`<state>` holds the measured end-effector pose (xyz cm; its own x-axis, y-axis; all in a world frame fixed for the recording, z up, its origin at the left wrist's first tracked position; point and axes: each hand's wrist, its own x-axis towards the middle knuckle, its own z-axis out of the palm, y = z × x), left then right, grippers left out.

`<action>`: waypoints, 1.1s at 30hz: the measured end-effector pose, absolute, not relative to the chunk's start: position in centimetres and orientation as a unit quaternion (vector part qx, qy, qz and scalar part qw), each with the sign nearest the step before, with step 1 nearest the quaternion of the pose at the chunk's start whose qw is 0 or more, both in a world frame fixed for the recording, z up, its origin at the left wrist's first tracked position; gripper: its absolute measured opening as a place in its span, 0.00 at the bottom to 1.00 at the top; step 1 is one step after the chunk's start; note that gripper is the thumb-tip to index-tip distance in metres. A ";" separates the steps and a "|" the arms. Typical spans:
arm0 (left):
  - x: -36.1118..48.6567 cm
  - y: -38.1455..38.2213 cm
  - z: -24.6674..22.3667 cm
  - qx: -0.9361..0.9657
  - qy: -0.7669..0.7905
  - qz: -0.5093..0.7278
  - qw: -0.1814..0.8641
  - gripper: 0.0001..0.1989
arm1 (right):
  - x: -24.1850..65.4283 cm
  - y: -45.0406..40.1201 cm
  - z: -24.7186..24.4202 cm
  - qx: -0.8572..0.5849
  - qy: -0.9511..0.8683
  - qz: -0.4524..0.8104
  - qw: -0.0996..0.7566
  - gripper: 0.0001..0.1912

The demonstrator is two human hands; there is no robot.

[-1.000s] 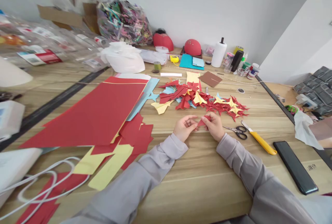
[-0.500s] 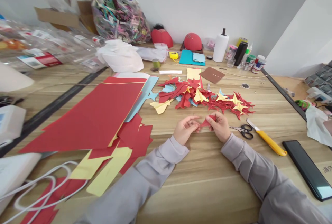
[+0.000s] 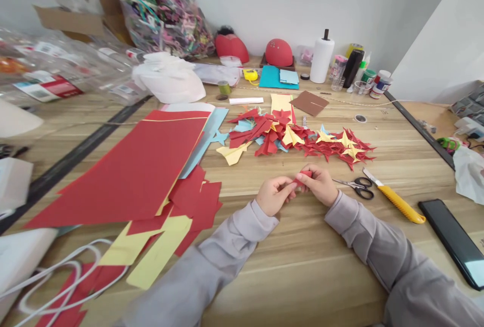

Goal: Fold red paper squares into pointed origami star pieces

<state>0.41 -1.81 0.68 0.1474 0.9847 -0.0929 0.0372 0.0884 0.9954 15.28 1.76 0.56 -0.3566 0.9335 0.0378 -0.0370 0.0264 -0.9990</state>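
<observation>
Both my hands sit close together at the front of the wooden table. My left hand [image 3: 274,195] and my right hand [image 3: 317,184] pinch a small folded piece of red paper [image 3: 304,174] between their fingers, and most of it is hidden by them. Just beyond my fingertips lies a loose heap of folded red and yellow paper stars [image 3: 295,140]. To the right of my right hand are black-handled scissors [image 3: 357,189] and a yellow utility knife [image 3: 397,202].
On the left lie a large red paper sheet [image 3: 121,170] and yellow offcuts [image 3: 159,246], with white cord [image 3: 64,271] near the front. A black phone [image 3: 454,241] rests at right. Along the back stand a paper towel roll [image 3: 322,59] and a bag of scraps [image 3: 166,19].
The view has drifted, so the table's contents sit further right and higher. My hands have drawn closer together, and less of the red paper shows between them.
</observation>
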 end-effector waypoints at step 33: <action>0.5 -1.7 0.8 0.472 0.501 0.448 0.571 0.18 | 15.3 1.6 0.9 -0.431 -0.585 0.546 0.417 0.22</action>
<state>0.53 -1.74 0.82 0.0968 0.9840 -0.1498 -0.0381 0.1541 0.9873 15.33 1.63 0.92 -0.2806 0.9597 0.0158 0.0494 0.0309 -0.9983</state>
